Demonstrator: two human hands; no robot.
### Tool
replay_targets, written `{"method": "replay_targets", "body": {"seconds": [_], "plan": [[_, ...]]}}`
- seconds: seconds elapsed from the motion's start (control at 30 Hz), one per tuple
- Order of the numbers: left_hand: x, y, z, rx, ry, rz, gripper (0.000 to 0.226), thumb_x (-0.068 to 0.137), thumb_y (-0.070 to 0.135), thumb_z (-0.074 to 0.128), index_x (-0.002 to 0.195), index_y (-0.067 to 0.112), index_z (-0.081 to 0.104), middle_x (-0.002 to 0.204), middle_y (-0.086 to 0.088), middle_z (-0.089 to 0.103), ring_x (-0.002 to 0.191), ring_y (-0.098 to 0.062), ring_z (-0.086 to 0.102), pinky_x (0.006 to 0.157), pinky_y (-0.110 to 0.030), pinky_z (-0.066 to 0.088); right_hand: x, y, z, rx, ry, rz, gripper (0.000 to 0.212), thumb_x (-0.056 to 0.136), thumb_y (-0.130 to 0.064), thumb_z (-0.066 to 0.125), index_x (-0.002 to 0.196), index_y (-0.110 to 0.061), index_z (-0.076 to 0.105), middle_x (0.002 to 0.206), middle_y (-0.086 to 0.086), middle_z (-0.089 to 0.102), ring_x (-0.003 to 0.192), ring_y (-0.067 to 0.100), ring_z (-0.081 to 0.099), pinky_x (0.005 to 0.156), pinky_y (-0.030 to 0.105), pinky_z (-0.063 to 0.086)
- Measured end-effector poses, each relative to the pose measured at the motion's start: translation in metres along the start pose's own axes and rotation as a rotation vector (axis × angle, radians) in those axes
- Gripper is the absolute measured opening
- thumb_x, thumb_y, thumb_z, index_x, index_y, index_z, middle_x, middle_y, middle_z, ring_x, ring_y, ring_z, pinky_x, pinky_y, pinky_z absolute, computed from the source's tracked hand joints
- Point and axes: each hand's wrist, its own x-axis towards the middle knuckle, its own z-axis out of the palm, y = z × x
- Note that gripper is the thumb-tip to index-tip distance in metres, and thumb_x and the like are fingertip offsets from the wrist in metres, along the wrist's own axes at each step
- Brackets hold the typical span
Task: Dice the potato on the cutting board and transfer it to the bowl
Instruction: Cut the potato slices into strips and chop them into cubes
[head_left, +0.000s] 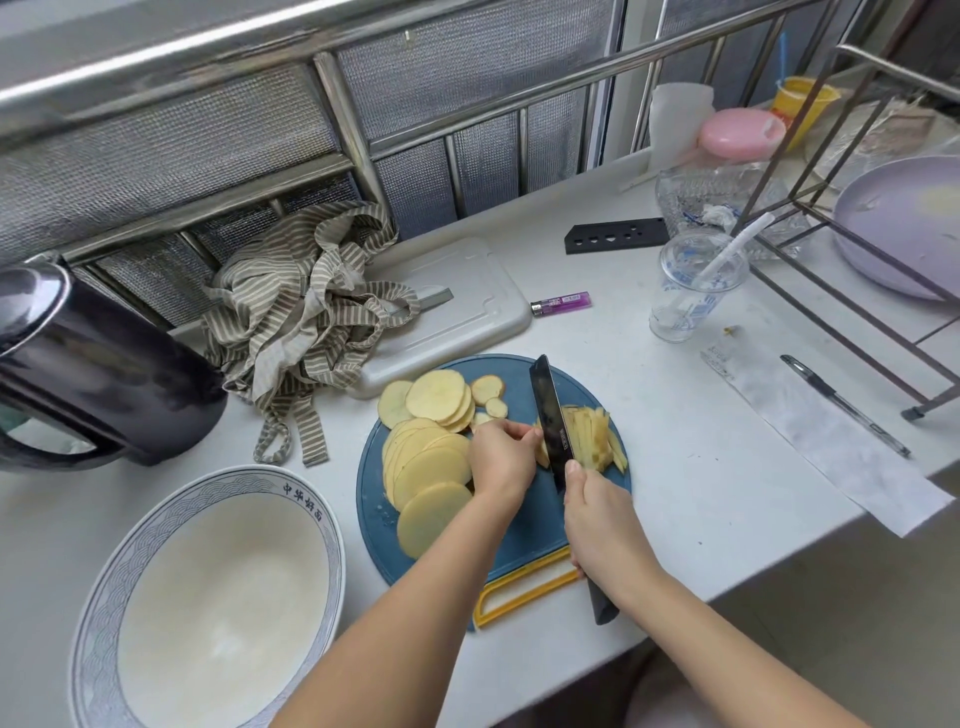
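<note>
Two hands by the board's (540, 530) right edge: left (504, 453) pinches potato (597, 436), right (597, 514) grips knife (552, 415).

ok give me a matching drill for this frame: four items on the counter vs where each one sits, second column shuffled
1. knife
2. bowl
3. lighter
4. pen

a. left of the blue cutting board
b. along the paper strip
c. gripped in the right hand
d. just right of the white board

Pairs: 1-c, 2-a, 3-d, 4-b
</note>
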Motion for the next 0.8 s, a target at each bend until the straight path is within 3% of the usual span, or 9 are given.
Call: {"method": "replay_targets", "body": {"seconds": [0.5, 0.8], "plan": [[0.0005, -0.0009, -0.0007, 0.035, 0.013, 0.035, 0.020, 0.087, 0.021, 0.070, 0.068, 0.021, 0.063, 0.075, 0.001, 0.069, 0.078, -0.020, 0.067, 0.081, -0.041, 0.057, 0.0044, 0.0037, 0.0024, 0.011, -0.027, 0.048, 0.050, 0.103, -0.041, 0.018, 0.070, -0.014, 0.045, 0.064, 0.004, 0.051, 0.057, 0.021, 0.053, 0.065, 0.047, 0.057], [-0.0029, -0.0007, -0.0018, 0.058, 0.019, 0.074, 0.020, 0.089, 0.021, 0.069, 0.069, 0.022, 0.063, 0.068, 0.005, 0.064, 0.070, -0.015, 0.063, 0.071, -0.033, 0.055, 0.0045, 0.0032, 0.0054, -0.017, -0.009, 0.026, 0.048, 0.103, -0.041, 0.018, 0.069, -0.018, 0.042, 0.061, 0.001, 0.049, 0.057, 0.021, 0.053, 0.065, 0.042, 0.056]]}}
